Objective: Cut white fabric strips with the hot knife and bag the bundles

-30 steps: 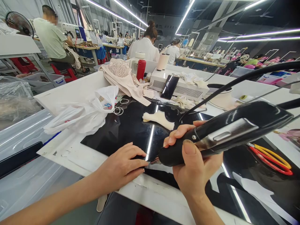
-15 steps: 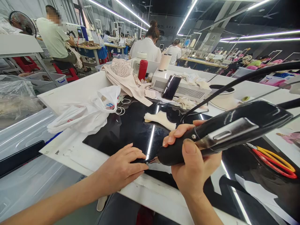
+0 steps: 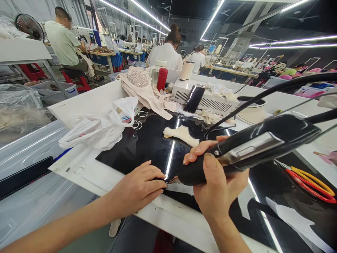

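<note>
My right hand [image 3: 219, 179] is wrapped round a black corded handheld tool [image 3: 252, 142] with a silver lever along its upper side. The tool slants down to the left, its small metal tip [image 3: 174, 180] low over the black sheet [image 3: 147, 147]. My left hand [image 3: 140, 186] rests at the sheet's near edge, fingertips drawn together right beside that tip. Whatever lies between those fingertips is too small and dark to make out. Just beyond my hands, a cream fabric piece [image 3: 182, 134] lies on the sheet.
A white plastic bag [image 3: 97, 126] lies at left, beige lace garments [image 3: 143, 89] behind it. A phone [image 3: 195, 99] leans on a white vented box [image 3: 216, 100], near a red bottle [image 3: 162, 79]. Scissors [image 3: 308, 181] and white paper [image 3: 291, 218] lie at right. The tool's cable [image 3: 263, 93] arches above the table.
The whole view has shifted slightly, so things appear a little further right. My left fingertips and the tool's tip keep almost the same places, while the tool's rear end sits slightly further left.
</note>
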### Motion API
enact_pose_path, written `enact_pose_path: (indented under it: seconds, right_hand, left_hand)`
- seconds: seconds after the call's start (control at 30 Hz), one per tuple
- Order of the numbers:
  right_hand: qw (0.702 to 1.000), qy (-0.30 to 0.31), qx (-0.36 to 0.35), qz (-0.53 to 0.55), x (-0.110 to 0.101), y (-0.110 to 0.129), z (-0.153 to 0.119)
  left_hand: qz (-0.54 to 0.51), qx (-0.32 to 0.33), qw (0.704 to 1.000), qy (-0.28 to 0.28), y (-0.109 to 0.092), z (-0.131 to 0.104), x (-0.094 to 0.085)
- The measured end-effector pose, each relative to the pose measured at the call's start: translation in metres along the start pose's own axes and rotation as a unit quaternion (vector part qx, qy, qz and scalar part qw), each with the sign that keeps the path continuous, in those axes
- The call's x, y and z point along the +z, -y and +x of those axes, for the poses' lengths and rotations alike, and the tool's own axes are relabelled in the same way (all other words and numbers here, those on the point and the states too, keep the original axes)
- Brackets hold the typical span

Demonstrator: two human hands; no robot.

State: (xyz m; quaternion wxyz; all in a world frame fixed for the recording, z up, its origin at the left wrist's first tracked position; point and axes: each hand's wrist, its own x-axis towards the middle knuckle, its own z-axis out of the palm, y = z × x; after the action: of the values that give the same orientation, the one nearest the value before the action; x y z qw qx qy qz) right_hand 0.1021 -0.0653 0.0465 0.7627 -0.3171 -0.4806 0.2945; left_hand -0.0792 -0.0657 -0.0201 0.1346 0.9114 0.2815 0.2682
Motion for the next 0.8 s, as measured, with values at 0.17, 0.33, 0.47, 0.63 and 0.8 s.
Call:
enact_pose_path:
  seconds: [0.17, 0.33, 0.47, 0.63, 0.8]
  right_hand:
    - [1.000, 0.002, 0.000, 0.030, -0.003, 0.004, -0.003]
    - [0.999, 0.013, -0.004, 0.037, -0.002, 0.005, -0.007]
    - [0.999, 0.010, 0.000, 0.031, 0.000, 0.003, -0.009]
    - [1.000, 0.011, 0.006, 0.025, -0.006, 0.008, -0.001]
    - [0.998, -0.063, -0.027, -0.006, -0.021, 0.021, 0.017]
  left_hand:
    - [-0.025, -0.028, 0.999, -0.011, 0.000, 0.001, -0.001]
    - [-0.027, -0.026, 0.999, -0.014, 0.002, 0.003, 0.000]
    - [-0.019, -0.026, 0.999, 0.005, 0.001, 0.004, 0.000]
    - [0.002, -0.001, 1.000, 0.028, 0.002, 0.005, -0.001]
    - [-0.024, 0.065, 0.995, 0.065, 0.017, 0.029, -0.003]
